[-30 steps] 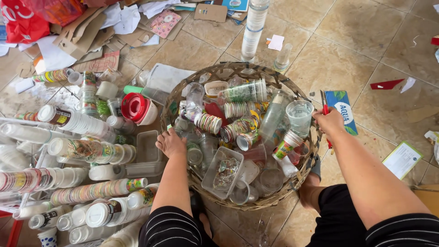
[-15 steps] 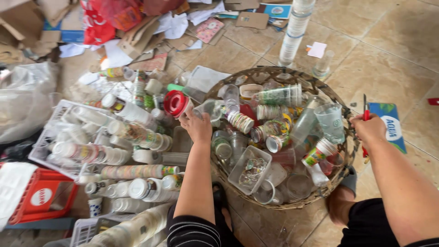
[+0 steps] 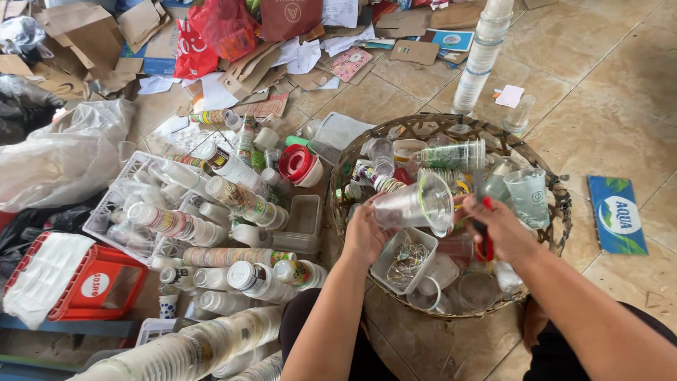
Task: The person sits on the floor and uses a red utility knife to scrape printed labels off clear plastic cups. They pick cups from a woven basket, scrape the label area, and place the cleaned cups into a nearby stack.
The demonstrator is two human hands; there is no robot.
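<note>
My left hand (image 3: 367,233) holds a clear plastic cup (image 3: 416,204) on its side, mouth turned to the right, above a round woven basket (image 3: 560,212). My right hand (image 3: 501,229) grips a red-handled tool (image 3: 484,233), its tip at the rim of the cup. The basket is full of clear cups, lids and small plastic trays, among them a clear tray (image 3: 405,261) just below the cup. Both forearms reach in from the bottom edge.
Stacks of nested plastic cups (image 3: 240,197) lie left of the basket, some in a white crate (image 3: 123,212). A red crate (image 3: 92,282) sits at lower left. A tall cup stack (image 3: 479,56) stands behind the basket. Cardboard, paper and plastic bags litter the tiled floor.
My left hand has lifted a clear cup out of the basket. My right hand has moved in from the basket's right rim to the cup's mouth with the red tool.
</note>
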